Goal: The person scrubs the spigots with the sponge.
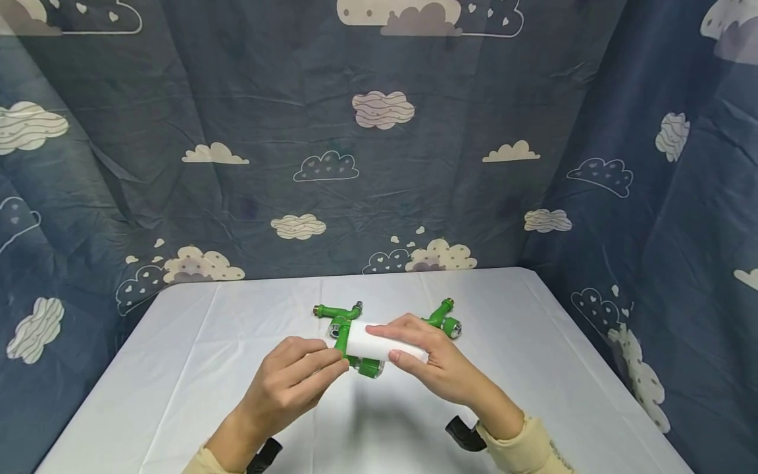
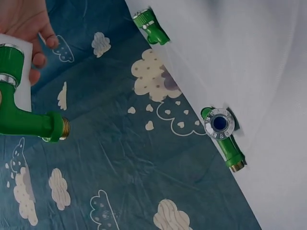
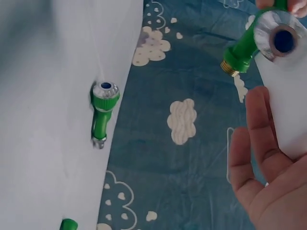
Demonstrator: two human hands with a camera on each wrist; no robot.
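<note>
Pinching, in the head view, the left hand (image 1: 296, 375) has the green tap (image 1: 342, 339) at the white roll's (image 1: 379, 342) left end; the right hand (image 1: 429, 359) clamps the roll, presumably bracing it. Left wrist: the tap's mouth (image 2: 65, 128) clears the roll. Right wrist: fingers (image 3: 261, 129) curl, slightly apart, beside the roll.

Blue cloud-print fabric (image 1: 266, 99) hangs around a white-covered table (image 1: 166, 382).
</note>
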